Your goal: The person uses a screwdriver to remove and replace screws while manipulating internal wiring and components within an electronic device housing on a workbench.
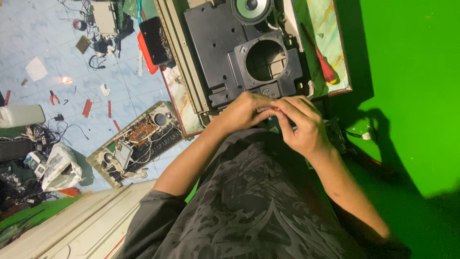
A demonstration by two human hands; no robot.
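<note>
Together, left hand [244,111] and right hand [302,125] pinch something small, perhaps a wire, beside the black speaker panel [225,48].

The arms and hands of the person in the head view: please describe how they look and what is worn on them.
Both hands, the left hand and the right hand, are bare: no gloves, and no rings or watch can be seen. The forearms are uncovered too. The person wears a dark grey short-sleeved shirt with a lighter grey swirling pattern; its left sleeve ends near the elbow.
</note>
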